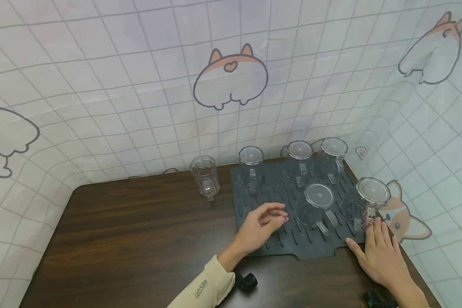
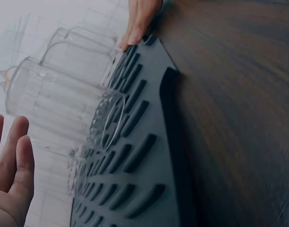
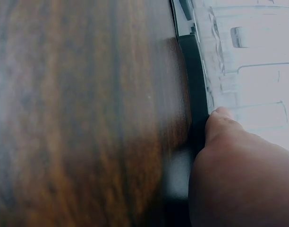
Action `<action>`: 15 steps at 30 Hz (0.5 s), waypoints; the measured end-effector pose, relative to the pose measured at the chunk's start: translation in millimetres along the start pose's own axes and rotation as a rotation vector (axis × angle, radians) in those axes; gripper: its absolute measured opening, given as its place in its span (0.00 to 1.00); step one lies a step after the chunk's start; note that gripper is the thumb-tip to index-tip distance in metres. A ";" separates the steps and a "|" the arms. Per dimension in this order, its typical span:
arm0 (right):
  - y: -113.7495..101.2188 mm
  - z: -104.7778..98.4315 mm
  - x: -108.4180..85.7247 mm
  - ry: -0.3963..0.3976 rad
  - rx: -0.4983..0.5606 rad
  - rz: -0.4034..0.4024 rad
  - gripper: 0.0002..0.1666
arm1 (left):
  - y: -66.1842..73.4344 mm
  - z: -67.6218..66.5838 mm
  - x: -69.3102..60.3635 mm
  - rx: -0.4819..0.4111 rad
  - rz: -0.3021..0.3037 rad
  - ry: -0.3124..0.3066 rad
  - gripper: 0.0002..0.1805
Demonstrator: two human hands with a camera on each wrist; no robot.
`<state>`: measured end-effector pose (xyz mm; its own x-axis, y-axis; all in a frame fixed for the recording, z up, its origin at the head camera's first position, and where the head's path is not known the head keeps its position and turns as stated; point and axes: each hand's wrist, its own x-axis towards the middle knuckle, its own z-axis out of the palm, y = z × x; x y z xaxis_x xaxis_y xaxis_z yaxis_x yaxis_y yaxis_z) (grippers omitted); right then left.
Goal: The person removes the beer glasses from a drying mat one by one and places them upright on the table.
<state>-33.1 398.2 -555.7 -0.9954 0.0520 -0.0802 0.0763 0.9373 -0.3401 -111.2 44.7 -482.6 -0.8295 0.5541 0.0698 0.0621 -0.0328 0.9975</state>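
Several clear glass mugs stand upside down on a dark grey drying mat (image 1: pixel 271 248). My left hand (image 1: pixel 259 229) hovers above the mat's left half, fingers loosely bent and holding nothing. To its right is the front-middle mug (image 1: pixel 315 207), apart from the fingers; the left wrist view shows this mug (image 2: pixel 59 94) with its rim down on the ridges. My right hand (image 1: pixel 381 254) lies at the mat's front right corner with its fingers extended. Its fingertips reach the right-hand mug (image 1: pixel 371 192) near the handle; the right wrist view shows the thumb (image 3: pixel 222 120) by the mat's edge.
Another glass mug (image 1: pixel 204 173) stands on the brown wooden table (image 1: pixel 138 235), left of the mat. Three mugs line the mat's back edge, among them the back-left mug (image 1: pixel 251 167). A white tiled-pattern curtain (image 1: pixel 158 107) closes off the back and right.
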 end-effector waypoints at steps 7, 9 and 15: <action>-0.5 4.6 -0.8 0.036 -0.011 -0.008 0.55 | -8.7 8.7 3.7 -0.024 0.025 -0.044 0.23; -0.3 4.8 -1.1 0.039 -0.011 -0.005 0.55 | -10.9 10.9 5.6 -0.017 0.026 -0.057 0.23; -0.4 2.6 -0.8 0.037 -0.017 0.000 0.55 | -16.1 16.8 11.3 0.008 0.045 -0.138 0.25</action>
<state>-32.1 396.9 -558.0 -0.9969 0.0640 -0.0451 0.0752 0.9431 -0.3238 -112.2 65.5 -498.0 -0.7419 0.6611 0.1121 0.1024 -0.0535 0.9933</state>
